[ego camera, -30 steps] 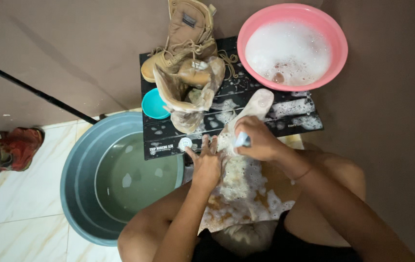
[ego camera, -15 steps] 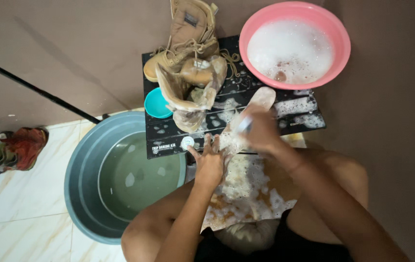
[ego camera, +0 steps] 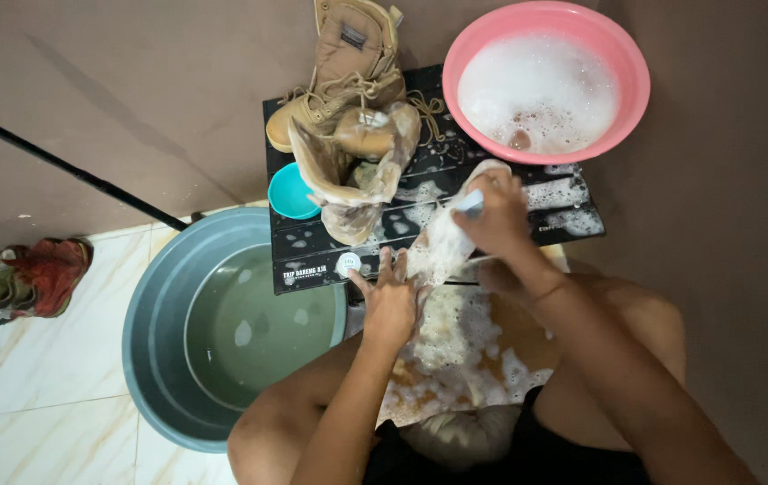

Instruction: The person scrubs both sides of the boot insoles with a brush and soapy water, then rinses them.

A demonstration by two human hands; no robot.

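Observation:
A soapy tan boot (ego camera: pixel 442 242) lies across my lap and the edge of a low black table (ego camera: pixel 308 256), covered in white foam. My left hand (ego camera: pixel 390 301) presses flat on the boot's side, fingers spread. My right hand (ego camera: pixel 494 214) is closed around a small brush with a pale blue handle (ego camera: pixel 471 204) at the boot's far end. A wet, foam-flecked cloth (ego camera: pixel 465 359) covers my knees under the boot.
A second tan boot (ego camera: pixel 348 63) stands on the table's far side, with a wet one (ego camera: pixel 353 171) slumped in front of it. A pink basin (ego camera: pixel 622 117) holds suds. A small teal cup (ego camera: pixel 291 193), a grey tub (ego camera: pixel 155 314) of water, and shoes (ego camera: pixel 20 283) at left.
My right hand has slid the brush away from me along the boot toward its far end. My left hand stays pressed on the boot.

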